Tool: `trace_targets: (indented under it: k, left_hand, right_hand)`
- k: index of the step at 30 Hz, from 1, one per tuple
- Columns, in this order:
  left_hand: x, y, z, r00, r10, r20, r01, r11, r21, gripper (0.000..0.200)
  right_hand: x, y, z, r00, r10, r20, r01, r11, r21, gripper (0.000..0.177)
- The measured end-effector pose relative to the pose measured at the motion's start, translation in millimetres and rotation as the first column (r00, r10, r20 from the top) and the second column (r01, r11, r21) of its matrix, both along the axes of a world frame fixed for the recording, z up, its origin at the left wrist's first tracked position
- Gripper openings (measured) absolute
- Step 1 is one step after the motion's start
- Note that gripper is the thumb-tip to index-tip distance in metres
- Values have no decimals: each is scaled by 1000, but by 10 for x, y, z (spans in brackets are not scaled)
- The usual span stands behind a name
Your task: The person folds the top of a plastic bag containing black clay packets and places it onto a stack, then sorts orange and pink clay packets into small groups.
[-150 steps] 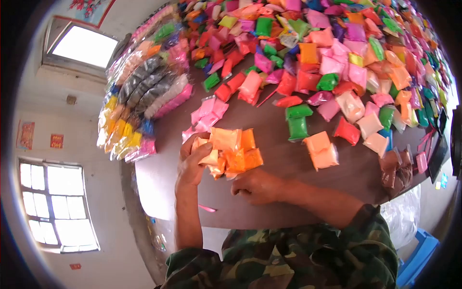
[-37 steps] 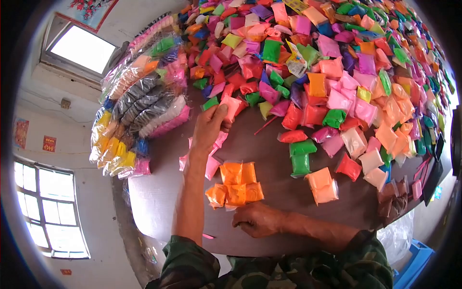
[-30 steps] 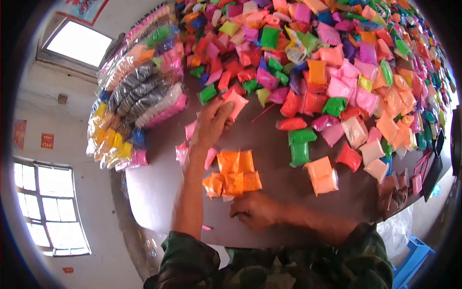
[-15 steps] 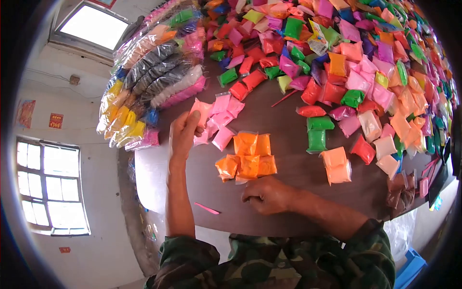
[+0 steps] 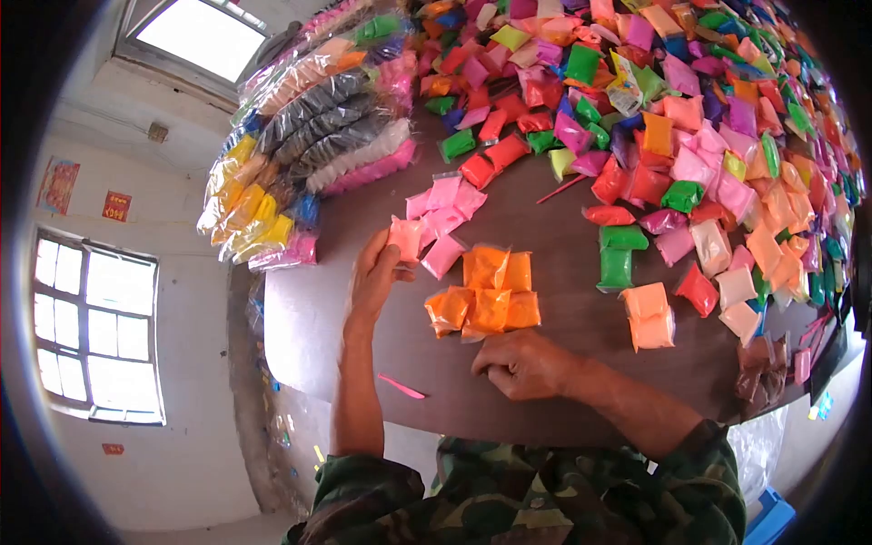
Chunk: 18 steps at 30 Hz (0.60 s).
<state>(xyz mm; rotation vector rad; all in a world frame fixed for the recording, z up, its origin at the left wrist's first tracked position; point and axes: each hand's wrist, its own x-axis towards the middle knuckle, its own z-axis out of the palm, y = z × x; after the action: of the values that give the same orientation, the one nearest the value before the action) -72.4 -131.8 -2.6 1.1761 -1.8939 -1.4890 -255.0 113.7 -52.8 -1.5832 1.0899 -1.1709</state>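
While my left hand [image 5: 377,277] has drawn the pink packet [image 5: 404,238] nearer since half a second ago, its fingers stay clamped on it, with the orange packets [image 5: 486,295] just right of them. My right hand [image 5: 525,363] rests on the tabletop [image 5: 545,236], fingers curled together, the orange packets just beyond them.

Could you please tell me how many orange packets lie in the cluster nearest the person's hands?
5 orange packets: far row, one left, one right; near row, left, middle, right. Others may lie hidden underneath. The left hand holds a pink packet beside them.
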Motion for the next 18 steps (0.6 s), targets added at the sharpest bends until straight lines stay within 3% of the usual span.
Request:
trace_targets:
  k: [3,7,13,18]
  left_hand:
    - [41,-109,-109,997,-67,-38,65,997,-48,37]
    - [-372,127,219,992,-119,-29,115,985,-130,35]
    - [-1045,639,426,905,-390,168,405,912,-67,36]
    - [-1500,1256,411,758,-643,109,640,765,68,33]
  right_hand:
    - [49,-10,-118,999,-33,-43,29,995,-92,16]
    - [54,-20,-157,999,11,-31,-13,999,-51,15]
    - [38,7,-117,999,-16,30,18,997,-80,15]
    - [108,-17,-229,999,-4,33,8,993,-121,18]
